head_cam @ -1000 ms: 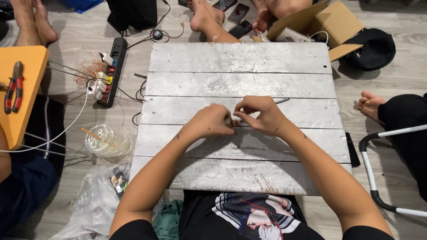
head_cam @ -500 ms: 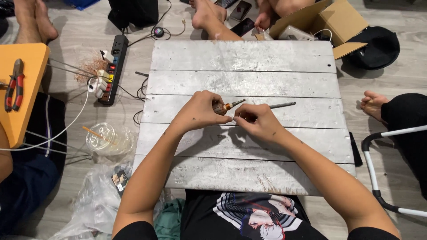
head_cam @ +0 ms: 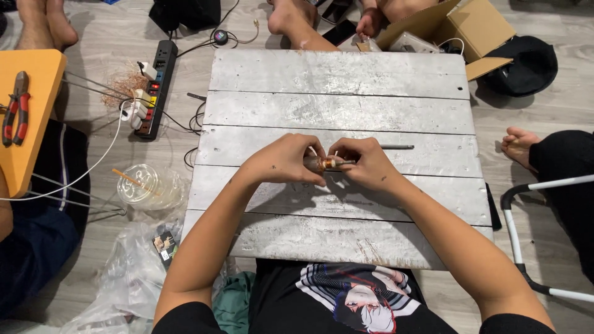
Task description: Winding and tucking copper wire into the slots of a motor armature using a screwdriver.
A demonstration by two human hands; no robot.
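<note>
Over the middle of a white plank table [head_cam: 337, 74], both my hands meet on a small copper-coloured coil [head_cam: 322, 163] wound on a thin metal rod. My left hand [head_cam: 281, 162] pinches the coil's left end. My right hand [head_cam: 365, 164] grips its right side, and the rod [head_cam: 397, 147] sticks out to the right past my fingers, just above the planks.
A black power strip [head_cam: 156, 86] with plugs and loose copper wire [head_cam: 124, 83] lie left of the table. A plastic cup [head_cam: 139, 184] and bags sit at front left. Pliers [head_cam: 15, 105] rest on an orange board. Other people's feet, a cardboard box [head_cam: 470, 28] and a white frame [head_cam: 532, 185] surround the table.
My hands have drawn closer together around the coil and shifted slightly, with the rod staying pointed to the right. The camera view also tilted a little.
</note>
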